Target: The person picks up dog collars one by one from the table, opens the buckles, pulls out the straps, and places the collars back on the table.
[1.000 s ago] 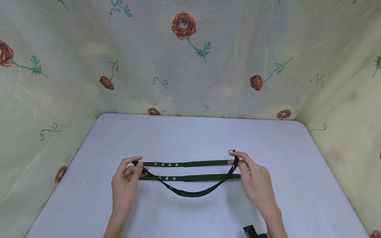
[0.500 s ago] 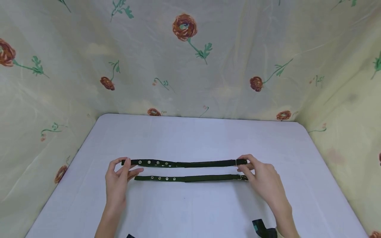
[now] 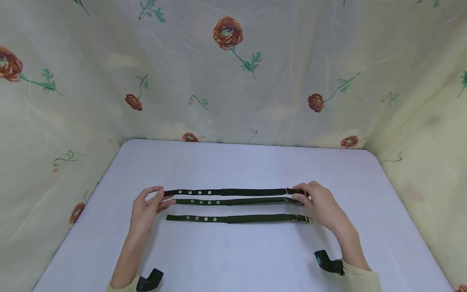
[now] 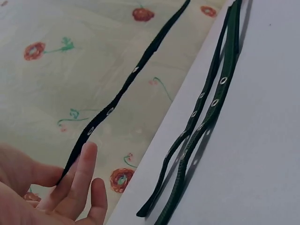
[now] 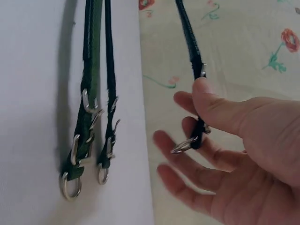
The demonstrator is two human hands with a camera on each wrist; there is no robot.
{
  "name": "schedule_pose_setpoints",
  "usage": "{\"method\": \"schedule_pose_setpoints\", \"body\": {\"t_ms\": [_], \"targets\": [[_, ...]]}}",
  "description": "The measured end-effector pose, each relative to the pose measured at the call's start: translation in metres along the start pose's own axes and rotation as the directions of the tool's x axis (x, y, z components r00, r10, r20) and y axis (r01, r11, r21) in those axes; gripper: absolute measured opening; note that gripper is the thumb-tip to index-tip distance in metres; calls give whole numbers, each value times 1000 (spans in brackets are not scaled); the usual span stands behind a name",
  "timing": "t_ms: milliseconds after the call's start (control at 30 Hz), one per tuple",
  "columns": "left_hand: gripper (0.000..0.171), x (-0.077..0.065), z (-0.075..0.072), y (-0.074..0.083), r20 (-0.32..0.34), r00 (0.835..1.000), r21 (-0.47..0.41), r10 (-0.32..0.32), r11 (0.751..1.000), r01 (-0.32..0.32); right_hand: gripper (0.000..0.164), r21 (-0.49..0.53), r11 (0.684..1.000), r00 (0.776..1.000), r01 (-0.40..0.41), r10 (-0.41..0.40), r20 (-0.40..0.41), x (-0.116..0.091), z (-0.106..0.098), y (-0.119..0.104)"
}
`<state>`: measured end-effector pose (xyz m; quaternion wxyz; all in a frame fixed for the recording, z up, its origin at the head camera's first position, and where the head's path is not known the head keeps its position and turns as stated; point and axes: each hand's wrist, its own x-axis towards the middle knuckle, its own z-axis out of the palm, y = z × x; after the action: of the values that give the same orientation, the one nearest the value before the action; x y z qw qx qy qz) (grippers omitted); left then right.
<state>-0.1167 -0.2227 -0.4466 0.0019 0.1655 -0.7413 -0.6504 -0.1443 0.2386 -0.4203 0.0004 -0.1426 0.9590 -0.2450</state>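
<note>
Stretched almost straight between my hands is a dark green collar (image 3: 251,192) with metal eyelets. My left hand (image 3: 144,211) pinches its eyelet end between thumb and fingers, as the left wrist view shows. At the buckle end, my right hand (image 3: 322,205) grips the strap, and a metal ring (image 5: 184,146) hangs by the fingers in the right wrist view. Two similar collars lie on the white table: a middle collar (image 3: 251,200) just in front of the held one, and a front collar (image 3: 255,219) nearer me. Their buckles and rings point right.
The white table (image 3: 233,259) reaches back to a flowered cloth (image 3: 233,81) that hangs behind it and at both sides. Black camera mounts (image 3: 149,280) sit at my wrists, by the sleeves.
The held collar sagged in front of the two lying ones, then was drawn taut over the middle one. Now it is farther back, behind both, and both hands have moved with it.
</note>
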Motion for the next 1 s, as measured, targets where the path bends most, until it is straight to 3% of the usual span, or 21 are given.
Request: {"method": "schedule_pose_setpoints", "body": {"t_ms": [167,433,667,767,1000], "targets": [[46,14,0,-3,56,998,-8,-5,1000,5,34,45,998,999,50,-50,1,10,2,17],[44,30,-3,-3,12,999,103,-47,994,46,32,48,998,997,51,-48,-67,24,11,42],[38,38,2,-3,-9,1000,207,22,978,-20,33,33,999,1000,-2,2,1,35,20,44],[35,42,6,-5,-32,997,279,68,959,-57,33,40,998,999,-40,39,30,37,23,45],[31,49,13,-12,-70,983,480,168,870,-115,28,20,998,998,-60,59,37,38,32,50]]}}
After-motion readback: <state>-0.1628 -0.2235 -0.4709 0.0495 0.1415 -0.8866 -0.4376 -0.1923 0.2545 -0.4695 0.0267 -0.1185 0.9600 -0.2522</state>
